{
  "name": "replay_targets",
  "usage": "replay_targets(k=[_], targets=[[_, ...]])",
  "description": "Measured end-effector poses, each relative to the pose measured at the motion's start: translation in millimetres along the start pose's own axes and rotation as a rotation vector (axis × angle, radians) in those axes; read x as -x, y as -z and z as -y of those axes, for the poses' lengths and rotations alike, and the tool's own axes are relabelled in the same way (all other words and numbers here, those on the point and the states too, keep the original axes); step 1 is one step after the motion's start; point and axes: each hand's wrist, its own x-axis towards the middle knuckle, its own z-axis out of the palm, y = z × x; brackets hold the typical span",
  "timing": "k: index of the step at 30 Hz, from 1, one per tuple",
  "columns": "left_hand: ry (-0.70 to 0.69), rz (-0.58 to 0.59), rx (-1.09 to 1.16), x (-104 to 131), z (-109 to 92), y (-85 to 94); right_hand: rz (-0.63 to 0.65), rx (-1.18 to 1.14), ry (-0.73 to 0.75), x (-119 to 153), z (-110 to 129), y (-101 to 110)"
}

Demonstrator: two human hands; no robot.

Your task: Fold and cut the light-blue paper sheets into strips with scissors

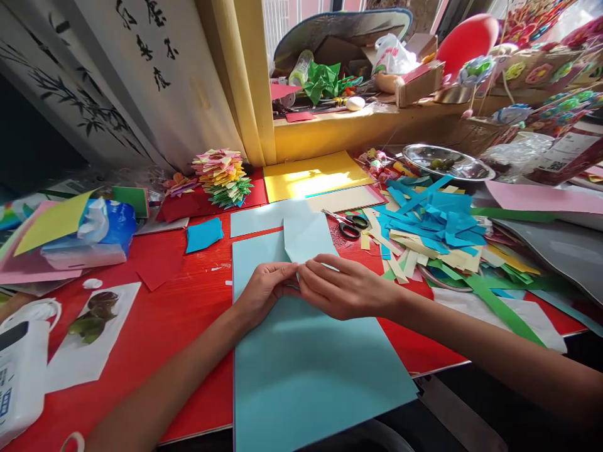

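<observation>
A piece of light blue paper (308, 235) stands up between my two hands, its lower corner pinched at the fingertips. My left hand (266, 289) closes on that corner with thumb and fingers. From the other side, my right hand (346, 287) grips the same corner, its fingers bent together. How the corner is folded is hidden behind the fingers. Beneath both hands lies a large light blue sheet (315, 370), which overhangs the table's front edge. Black-handled scissors (351, 226) rest just beyond my right hand, near another pale blue strip (254, 220).
Blue paper strips (438, 213) and other coloured scraps heap up on the right, below a metal bowl (447, 162). A folded-paper stack (223, 179) stands at the back. On the red table (188, 339), left, are a blue square stack (204, 235) and a tissue pack (94, 232).
</observation>
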Motion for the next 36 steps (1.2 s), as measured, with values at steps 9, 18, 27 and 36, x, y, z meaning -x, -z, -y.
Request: replay_targets(k=[9, 18, 27, 36], targets=[[0.044, -0.075, -0.057, 2.8, -3.7, -5.2, 0.004, -0.011, 0.023, 0.9, 12.4, 2.6], [0.047, -0.135, -0.166, 6.4, -4.7, -8.5, -0.034, -0.025, 0.042, -0.9, 21.2, -1.2], [0.026, -0.251, -0.264, 7.6, -6.2, -2.7, -0.058, -0.075, 0.098, -13.3, 27.4, 1.0], [0.02, -0.333, -0.273, 2.8, -11.1, 8.1, -0.064, -0.152, 0.12, -19.6, 36.0, 8.0]])
